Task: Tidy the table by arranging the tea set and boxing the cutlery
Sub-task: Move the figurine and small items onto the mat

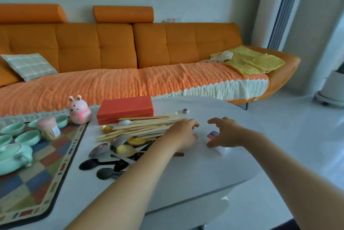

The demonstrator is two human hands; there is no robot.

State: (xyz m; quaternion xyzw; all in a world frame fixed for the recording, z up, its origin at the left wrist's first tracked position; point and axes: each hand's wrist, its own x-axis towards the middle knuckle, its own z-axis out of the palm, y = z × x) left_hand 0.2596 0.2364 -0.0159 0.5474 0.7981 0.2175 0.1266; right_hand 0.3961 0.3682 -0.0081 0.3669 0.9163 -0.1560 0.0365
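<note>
While the left hand (183,133) rests on the chopsticks (149,124) just in front of the red box (125,108) (whether its grip closes on them, I cannot tell), the right hand (226,133) hovers right of the box, grip released, fingers spread. Spoons (119,147) lie in front of the box, and the green tea set (28,137) is to its left.

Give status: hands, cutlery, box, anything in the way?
Left hand on chopsticks ends, grip unclear. Right hand open, arched over small red-blue item. Spoons and chopsticks loose beside shut red box; nothing boxed.
</note>
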